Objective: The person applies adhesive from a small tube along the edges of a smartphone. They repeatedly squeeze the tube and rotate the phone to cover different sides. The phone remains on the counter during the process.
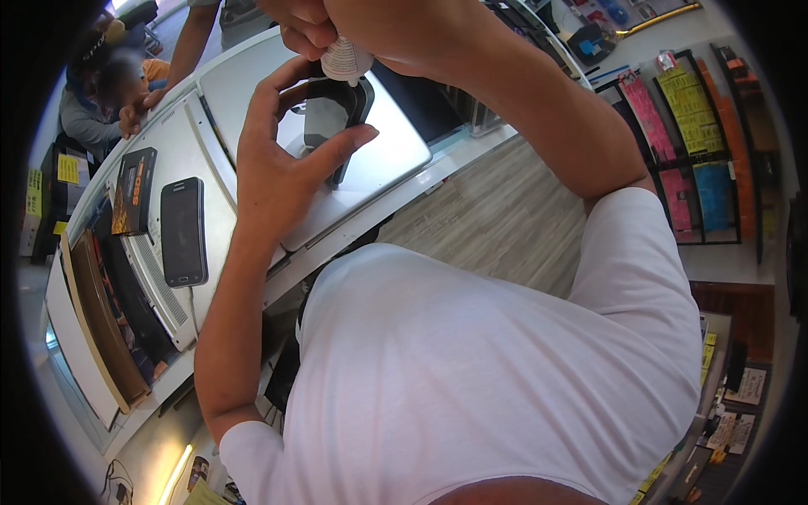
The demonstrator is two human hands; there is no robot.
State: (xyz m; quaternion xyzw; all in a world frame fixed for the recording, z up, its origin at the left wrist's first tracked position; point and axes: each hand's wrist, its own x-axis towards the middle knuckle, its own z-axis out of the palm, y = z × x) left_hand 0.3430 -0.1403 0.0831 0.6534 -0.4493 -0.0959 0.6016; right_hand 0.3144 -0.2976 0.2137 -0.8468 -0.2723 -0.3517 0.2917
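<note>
My left hand [273, 168] grips a dark, phone-shaped device [328, 118] by its edges, thumb on the near side and fingers on the far side. The device is tilted up above a silver laptop lid, and its face has a grey sheen. Directly over its upper edge, my right hand [383, 34] is closed round a small white bottle [347, 61] with fine print. The bottle points downward, its tip at or just above the device's edge; I cannot tell whether they touch. Most of the bottle is hidden in my fingers.
A black smartphone [183, 231] lies face up on a silver laptop [220, 252], beside a dark flat box [135, 192]. Across the counter a person's hand [130, 118] rests near the edge. Racks with pink, yellow and blue packets [694, 109] stand at right.
</note>
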